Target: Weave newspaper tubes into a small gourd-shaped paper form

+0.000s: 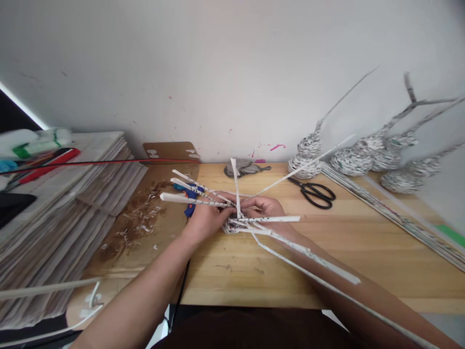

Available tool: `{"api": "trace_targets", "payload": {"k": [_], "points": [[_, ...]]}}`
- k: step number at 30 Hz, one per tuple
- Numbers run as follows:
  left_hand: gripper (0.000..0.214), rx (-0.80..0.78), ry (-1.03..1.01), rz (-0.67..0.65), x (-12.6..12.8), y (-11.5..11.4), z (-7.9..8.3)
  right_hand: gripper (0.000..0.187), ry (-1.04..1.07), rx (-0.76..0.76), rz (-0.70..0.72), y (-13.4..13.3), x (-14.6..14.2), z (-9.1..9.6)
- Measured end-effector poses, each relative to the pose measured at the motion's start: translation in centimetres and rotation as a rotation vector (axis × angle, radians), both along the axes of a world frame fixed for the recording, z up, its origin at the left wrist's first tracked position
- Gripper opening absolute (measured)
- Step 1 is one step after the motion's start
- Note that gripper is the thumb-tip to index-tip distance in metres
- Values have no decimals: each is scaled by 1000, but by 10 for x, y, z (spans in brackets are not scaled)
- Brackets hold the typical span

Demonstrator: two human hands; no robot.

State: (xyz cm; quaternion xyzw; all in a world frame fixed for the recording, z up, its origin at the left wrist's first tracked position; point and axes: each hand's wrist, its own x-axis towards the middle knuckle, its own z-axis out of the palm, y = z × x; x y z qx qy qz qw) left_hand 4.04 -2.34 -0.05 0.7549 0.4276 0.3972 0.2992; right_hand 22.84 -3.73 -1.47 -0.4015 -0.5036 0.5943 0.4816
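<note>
The left hand and right hand both grasp a small woven paper base above the wooden tabletop, its paper strips splaying outward. A broad strip of wood shows between it and the front edge. Toward the back edge, right of the hands, lie black scissors; long paper tubes and gourd-shaped paper weavings crowd the back-right corner.
</note>
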Motion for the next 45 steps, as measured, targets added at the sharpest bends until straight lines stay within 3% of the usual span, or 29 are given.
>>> {"api": "trace_targets", "payload": {"k": [6,16,23,27,30,33,37,39,42,45], "points": [[19,47,6,-35,-1,-2,6,24,-101,43,-16,4,5,-6],[12,22,-2,15,1,-3,6,36,-54,-31,12,4,1,5],[3,-30,-23,122,2,-1,-3,43,-49,35,81,-2,3,9],[8,-66,-54,162,1,1,-7,61,-199,178,77,-6,6,9],[6,-103,-85,158,1,1,-7,70,-317,192,101,-5,11,14],[4,-122,-102,135,3,0,-5,68,-368,147,201,-1,17,19],[4,-110,-106,83,3,-1,-2,70,-129,19,350,4,22,23],[5,-92,-91,97,2,-1,0,73,20,-96,346,6,25,29],[6,-49,-61,145,0,1,-1,92,168,-280,347,8,36,44],[7,-50,-22,199,0,3,-5,94,246,-332,317,9,46,58]]}}
